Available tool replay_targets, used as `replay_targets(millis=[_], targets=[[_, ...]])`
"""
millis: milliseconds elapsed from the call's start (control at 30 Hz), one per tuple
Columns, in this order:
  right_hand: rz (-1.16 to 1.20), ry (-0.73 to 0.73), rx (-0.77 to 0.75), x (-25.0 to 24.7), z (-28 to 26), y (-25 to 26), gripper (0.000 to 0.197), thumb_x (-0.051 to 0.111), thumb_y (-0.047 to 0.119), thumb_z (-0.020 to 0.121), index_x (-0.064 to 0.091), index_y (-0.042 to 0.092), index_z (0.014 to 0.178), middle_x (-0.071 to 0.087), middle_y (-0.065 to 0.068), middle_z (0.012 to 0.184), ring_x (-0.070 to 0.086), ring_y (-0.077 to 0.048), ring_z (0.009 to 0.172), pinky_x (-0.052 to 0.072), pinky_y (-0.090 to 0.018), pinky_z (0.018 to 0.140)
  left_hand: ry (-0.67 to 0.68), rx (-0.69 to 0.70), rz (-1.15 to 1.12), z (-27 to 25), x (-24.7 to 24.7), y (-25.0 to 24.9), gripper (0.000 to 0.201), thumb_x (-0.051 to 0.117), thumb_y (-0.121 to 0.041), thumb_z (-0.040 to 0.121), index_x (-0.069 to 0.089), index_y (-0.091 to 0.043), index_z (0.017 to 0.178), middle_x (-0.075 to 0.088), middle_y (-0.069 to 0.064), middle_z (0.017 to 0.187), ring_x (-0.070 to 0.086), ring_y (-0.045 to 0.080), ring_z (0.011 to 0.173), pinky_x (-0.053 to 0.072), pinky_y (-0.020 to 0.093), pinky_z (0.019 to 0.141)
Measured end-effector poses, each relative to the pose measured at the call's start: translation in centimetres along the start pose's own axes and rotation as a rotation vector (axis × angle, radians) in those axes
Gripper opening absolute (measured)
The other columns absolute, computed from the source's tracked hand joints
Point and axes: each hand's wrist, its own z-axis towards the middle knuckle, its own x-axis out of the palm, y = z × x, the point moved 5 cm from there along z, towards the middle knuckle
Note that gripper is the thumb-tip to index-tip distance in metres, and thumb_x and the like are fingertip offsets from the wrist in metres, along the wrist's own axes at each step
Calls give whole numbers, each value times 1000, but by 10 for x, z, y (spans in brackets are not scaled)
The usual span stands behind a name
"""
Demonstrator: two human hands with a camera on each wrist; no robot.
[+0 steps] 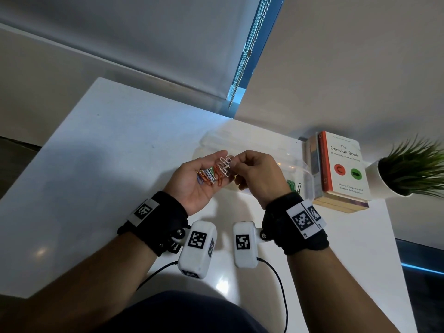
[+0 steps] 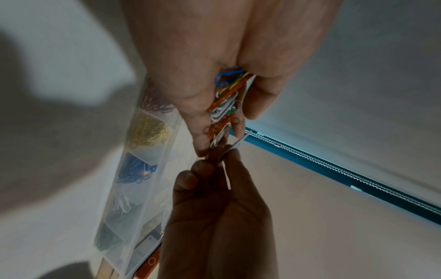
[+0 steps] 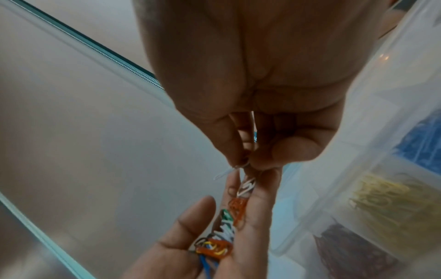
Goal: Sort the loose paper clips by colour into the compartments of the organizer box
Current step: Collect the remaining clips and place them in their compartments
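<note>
We hold a mixed bunch of paper clips (image 1: 211, 175) in the cupped left hand (image 1: 197, 181), palm up, fingers loosely curved so the clips lie along them in a row from palm to fingertips: blue and yellow deepest, then orange and green, white ones outermost. The right hand (image 1: 258, 174) meets it from the right, back of the hand up, thumb and forefinger pinched on a white clip (image 1: 225, 164) at the tip end of the bunch; its other fingers are curled in. In the right wrist view the pinched white clip sticks out sideways from the fingertips (image 3: 241, 160), its long axis roughly crossing the line of the left fingers. It appears partly free of the bunch, though we cannot tell whether it is hooked on a neighbour. Both hands hover above the organizer box (image 1: 298, 169), which sits on the white table (image 1: 96, 164), just beyond and below the hands, with its row of compartments running left to right. The left wrist view shows filled compartments in a row: dark, yellow (image 2: 148, 132), blue (image 2: 136, 169), then white (image 2: 123, 203). Judgement: the white compartment lies below and toward the right hand's side, so the right hand is the nearer carrier. Beside the box stand a stack of books (image 1: 341, 169) and a potted plant (image 1: 408, 169).
</note>
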Motion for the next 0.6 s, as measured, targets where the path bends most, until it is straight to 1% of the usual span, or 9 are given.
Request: replay_targets(millis=[33,100,167,200,267,367,500,533,600], targets=[[-40,-18,-16,0,0,-1,13,62,8,86,63,0,77,63,-14,64,52,-17,51,46,-30,52,7,-2,-16,0,1,0,33,34,-1,90,60,2,111,62,23,116,63,31,96,47,46,99],[-184,-40,-76,2,-1,0,9,66,13,84,65,7,77,64,-5,63,53,-16,55,47,-30,59,16,-5,-44,0,3,1,36,32,1,88,60,2,110,64,22,114,65,30,95,53,43,92],[-348,-52,-138,6,-6,4,4,66,14,84,70,14,86,67,1,73,58,-16,68,44,-20,64,14,-9,-63,0,4,3,37,29,3,89,59,1,111,64,22,115,65,30,95,56,41,85],[-419,-55,-169,9,-8,5,11,65,14,85,72,15,93,71,-1,82,62,-18,76,45,-21,69,6,-9,-67,1,4,4,38,29,3,89,59,1,111,63,22,116,64,30,96,55,40,83],[-512,-50,-216,12,-10,7,18,61,14,86,72,15,100,72,-7,93,64,-24,87,46,-30,77,-13,-3,-64,1,4,5,38,28,3,91,59,1,113,62,21,117,64,30,97,52,39,82],[-570,-30,-249,14,-10,6,18,58,13,87,73,16,97,70,-9,90,62,-26,83,41,-29,69,-28,-5,-61,1,4,6,38,29,3,91,59,1,114,62,20,120,65,27,96,55,37,78],[-514,-15,-220,11,-11,4,8,58,10,85,65,13,83,65,-4,77,54,-21,70,33,-23,58,-27,-11,-85,1,5,9,36,33,3,90,59,-1,115,62,19,124,69,23,92,57,35,77],[-495,-11,-202,10,-12,3,8,57,10,86,63,13,81,62,-2,74,52,-20,68,33,-22,57,-27,-10,-86,1,6,9,36,33,3,91,58,-1,116,62,18,124,70,23,91,56,34,77],[-436,-2,-169,9,-11,1,8,56,12,88,62,12,82,62,-2,73,57,-22,68,41,-27,63,-31,-7,-83,2,6,9,35,33,3,91,57,-2,117,63,17,122,71,22,87,55,33,75]])
